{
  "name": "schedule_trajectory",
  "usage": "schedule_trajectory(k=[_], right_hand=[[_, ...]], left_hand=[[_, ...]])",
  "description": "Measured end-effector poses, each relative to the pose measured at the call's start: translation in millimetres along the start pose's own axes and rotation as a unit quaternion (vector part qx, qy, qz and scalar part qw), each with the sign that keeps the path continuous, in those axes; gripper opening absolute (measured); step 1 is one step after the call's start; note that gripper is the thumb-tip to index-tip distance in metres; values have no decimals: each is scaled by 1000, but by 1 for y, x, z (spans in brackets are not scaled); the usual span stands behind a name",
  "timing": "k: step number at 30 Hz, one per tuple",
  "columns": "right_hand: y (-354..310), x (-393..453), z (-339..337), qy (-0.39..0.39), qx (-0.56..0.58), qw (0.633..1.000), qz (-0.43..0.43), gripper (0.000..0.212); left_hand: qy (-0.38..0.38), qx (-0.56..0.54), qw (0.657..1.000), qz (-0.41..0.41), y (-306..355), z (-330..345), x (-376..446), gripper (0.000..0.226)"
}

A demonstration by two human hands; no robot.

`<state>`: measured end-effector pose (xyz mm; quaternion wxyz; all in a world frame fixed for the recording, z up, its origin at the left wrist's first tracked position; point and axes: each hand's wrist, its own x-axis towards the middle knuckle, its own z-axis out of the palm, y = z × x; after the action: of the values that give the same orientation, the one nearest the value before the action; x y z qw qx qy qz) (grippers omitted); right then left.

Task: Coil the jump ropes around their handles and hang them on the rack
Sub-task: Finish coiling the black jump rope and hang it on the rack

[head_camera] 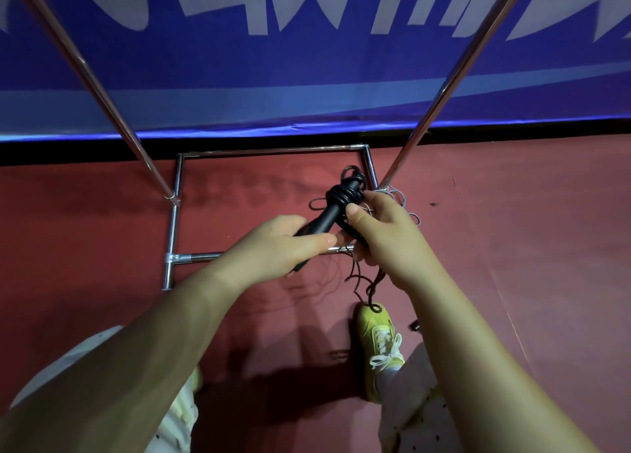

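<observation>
My left hand (285,244) grips the lower end of a pair of black jump-rope handles (329,213), held slanting up to the right. Several turns of black rope (345,193) are wound round the handles near their upper end. My right hand (382,234) pinches the rope beside the handles, thumb up against the coil. The loose black rope (370,287) hangs down from my right hand in kinks to just above my shoe. The chrome rack's base frame (176,213) lies on the floor under my hands, its two uprights (102,90) rising out of view.
Metal hooks or rings (399,198) lie by the foot of the right upright. A blue banner (307,77) hangs behind the rack. The floor is red matting (512,247). My yellow shoe (379,340) stands below the rope; a small dark object (415,325) lies to its right.
</observation>
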<state>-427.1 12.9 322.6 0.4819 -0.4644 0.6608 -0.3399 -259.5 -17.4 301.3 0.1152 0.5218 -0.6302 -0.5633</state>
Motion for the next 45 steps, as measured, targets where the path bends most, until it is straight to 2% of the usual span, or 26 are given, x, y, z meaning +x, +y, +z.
schedule_trajectory(k=[4, 7, 8, 10, 12, 13, 15, 17, 19, 24, 25, 27, 31, 34, 38, 40, 43, 45], right_hand=[[2, 0, 0, 4, 9, 999, 45, 39], [3, 2, 0, 6, 12, 999, 30, 32], [2, 2, -2, 7, 17, 1000, 17, 27], [0, 0, -4, 1, 45, 999, -12, 15], [-2, -3, -6, -20, 89, 995, -46, 11], [-3, -5, -6, -33, 108, 992, -54, 16], [-5, -7, -7, -62, 139, 987, -54, 27], [-4, -8, -8, -87, 129, 986, -56, 27], [-2, -8, -10, -89, 87, 990, -61, 26], [7, -2, -10, -68, -25, 996, -52, 19], [8, -2, -9, -69, -44, 996, -46, 14], [5, -3, -6, -72, -53, 996, -23, 17], [-1, -4, -7, -95, -10, 995, 30, 36], [3, -1, -11, -107, -66, 991, 49, 56], [3, -2, -14, -101, -70, 992, 26, 55], [3, -2, -15, -133, -30, 991, 9, 55], [5, -2, -17, -186, -2, 983, -2, 42], [6, -3, -19, -174, -20, 984, -7, 30]], left_hand=[[39, 171, 985, 10, -1, 5, -2, 46], [38, 180, 983, 20, -3, 8, 0, 50], [23, 132, 991, 23, -2, 7, 0, 51], [-35, -76, 996, 17, 2, 3, -1, 48], [-142, -293, 944, -48, 7, -4, -5, 53], [-201, -353, 910, -79, 7, -6, -7, 63], [-290, -411, 858, -107, 8, -2, -11, 78], [-317, -425, 839, -123, 10, 10, -15, 79], [-295, -408, 852, -140, 14, 20, -16, 74], [-170, -256, 946, -101, 18, 16, -12, 59], [-141, -219, 961, -93, 17, 16, -12, 54], [-108, -173, 975, -85, 17, 15, -12, 48], [-121, -176, 972, -103, 11, 9, -10, 42], [-119, -165, 975, -90, 5, 4, -7, 44], [-136, -218, 962, -91, 2, -2, -5, 46], [-145, -256, 951, -93, 2, -5, -4, 47], [-147, -319, 931, -98, 1, -9, -2, 47], [-157, -343, 921, -96, 2, -11, -1, 44]])
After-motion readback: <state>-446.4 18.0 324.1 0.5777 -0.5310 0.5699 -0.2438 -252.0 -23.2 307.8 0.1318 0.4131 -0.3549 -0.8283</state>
